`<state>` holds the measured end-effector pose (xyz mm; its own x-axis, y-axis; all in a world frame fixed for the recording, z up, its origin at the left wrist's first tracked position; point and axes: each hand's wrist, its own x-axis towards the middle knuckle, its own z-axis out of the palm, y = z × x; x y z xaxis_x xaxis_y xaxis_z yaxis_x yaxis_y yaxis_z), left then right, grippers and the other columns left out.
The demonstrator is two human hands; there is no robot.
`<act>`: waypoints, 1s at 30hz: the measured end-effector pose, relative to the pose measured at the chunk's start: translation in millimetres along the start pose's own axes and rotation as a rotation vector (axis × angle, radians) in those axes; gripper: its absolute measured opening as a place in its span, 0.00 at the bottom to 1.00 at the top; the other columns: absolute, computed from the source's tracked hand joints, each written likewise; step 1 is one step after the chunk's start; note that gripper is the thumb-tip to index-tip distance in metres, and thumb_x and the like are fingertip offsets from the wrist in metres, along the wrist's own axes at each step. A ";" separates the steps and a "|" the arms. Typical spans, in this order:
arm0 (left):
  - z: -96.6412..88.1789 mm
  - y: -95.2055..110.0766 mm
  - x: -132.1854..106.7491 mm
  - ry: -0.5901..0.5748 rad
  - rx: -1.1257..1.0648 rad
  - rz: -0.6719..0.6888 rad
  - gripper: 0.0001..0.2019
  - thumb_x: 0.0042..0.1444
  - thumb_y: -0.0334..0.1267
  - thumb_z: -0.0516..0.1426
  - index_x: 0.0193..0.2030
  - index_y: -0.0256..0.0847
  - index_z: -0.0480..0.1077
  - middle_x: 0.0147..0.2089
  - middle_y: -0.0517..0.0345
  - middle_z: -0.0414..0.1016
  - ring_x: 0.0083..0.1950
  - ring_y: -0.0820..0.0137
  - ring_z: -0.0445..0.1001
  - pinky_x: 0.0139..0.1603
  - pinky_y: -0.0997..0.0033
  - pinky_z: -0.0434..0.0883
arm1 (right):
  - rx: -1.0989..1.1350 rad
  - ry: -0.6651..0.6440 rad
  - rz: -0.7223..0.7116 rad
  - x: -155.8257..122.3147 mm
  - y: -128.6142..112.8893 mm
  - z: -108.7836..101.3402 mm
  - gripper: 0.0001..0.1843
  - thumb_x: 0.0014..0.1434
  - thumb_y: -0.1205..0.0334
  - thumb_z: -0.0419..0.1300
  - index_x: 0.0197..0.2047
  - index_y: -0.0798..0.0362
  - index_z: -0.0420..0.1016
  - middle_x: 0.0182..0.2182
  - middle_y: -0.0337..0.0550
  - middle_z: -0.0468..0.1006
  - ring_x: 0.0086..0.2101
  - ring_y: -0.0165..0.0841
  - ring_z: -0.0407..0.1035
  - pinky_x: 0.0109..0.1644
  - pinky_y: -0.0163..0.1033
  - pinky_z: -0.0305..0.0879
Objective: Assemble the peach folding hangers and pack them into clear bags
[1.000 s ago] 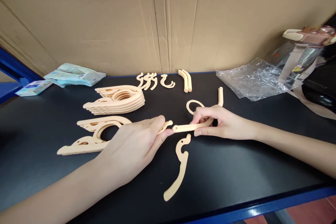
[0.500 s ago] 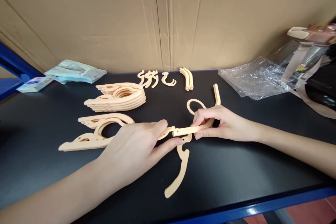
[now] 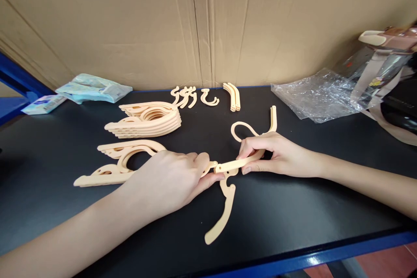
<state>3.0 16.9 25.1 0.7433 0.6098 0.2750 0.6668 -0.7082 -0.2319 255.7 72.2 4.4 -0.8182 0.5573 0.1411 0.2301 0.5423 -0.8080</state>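
The right hand [image 3: 276,154] is pinching the hook piece [image 3: 228,165], thumb underneath and fingers closed over the top. That peach strip is running almost level from right to left, its free end poking toward the middle of the black table [image 3: 293,217] while its looped hook [image 3: 241,127] is curling away on the far side of the knuckles. Coming in from the left, the left hand [image 3: 169,178] is gripping an arm piece [image 3: 212,164] tight between thumb and forefinger, only the short tip showing past the fingertips and the rest hiding under the palm. The two ends are meeting right between the hands, touching or as good as touching, and both long axes are lying along one left-right line. Each hand is sitting just beside the joint, the left one a shade closer. Immediately on the near side of that meeting point a loose curved arm [image 3: 224,208] is lying flat, its long axis heading toward the near edge and its top end tucked just under the joint. Farther left a stack of hangers [image 3: 146,121] is sitting well apart, with small hooks [image 3: 184,95] lining the far edge by the cardboard wall [image 3: 208,21] and a crumpled plastic bag [image 3: 319,95] lying at far right.
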 end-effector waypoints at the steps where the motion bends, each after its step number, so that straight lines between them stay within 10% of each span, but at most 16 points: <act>1: 0.2 0.1 -0.3 0.003 0.013 0.013 0.30 0.73 0.48 0.34 0.25 0.40 0.63 0.16 0.63 0.64 0.13 0.68 0.69 0.15 0.69 0.50 | -0.016 -0.001 0.000 -0.2 0.0 0.0 0.13 0.63 0.52 0.63 0.36 0.55 0.74 0.29 0.40 0.79 0.29 0.30 0.72 0.31 0.34 0.63; 30: 0.7 4.8 -4.8 -0.049 0.112 0.123 0.19 0.70 0.36 0.42 0.28 0.41 0.64 0.20 0.61 0.65 0.17 0.65 0.70 0.18 0.64 0.55 | 0.044 -0.065 0.022 0.2 -2.5 -1.4 0.12 0.63 0.54 0.63 0.37 0.55 0.73 0.28 0.36 0.77 0.27 0.27 0.69 0.32 0.34 0.63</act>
<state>2.7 10.8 21.9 0.8193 0.5400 0.1927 0.5707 -0.7360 -0.3642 255.7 71.8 7.3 -0.8459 0.5263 0.0866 0.2262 0.5011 -0.8353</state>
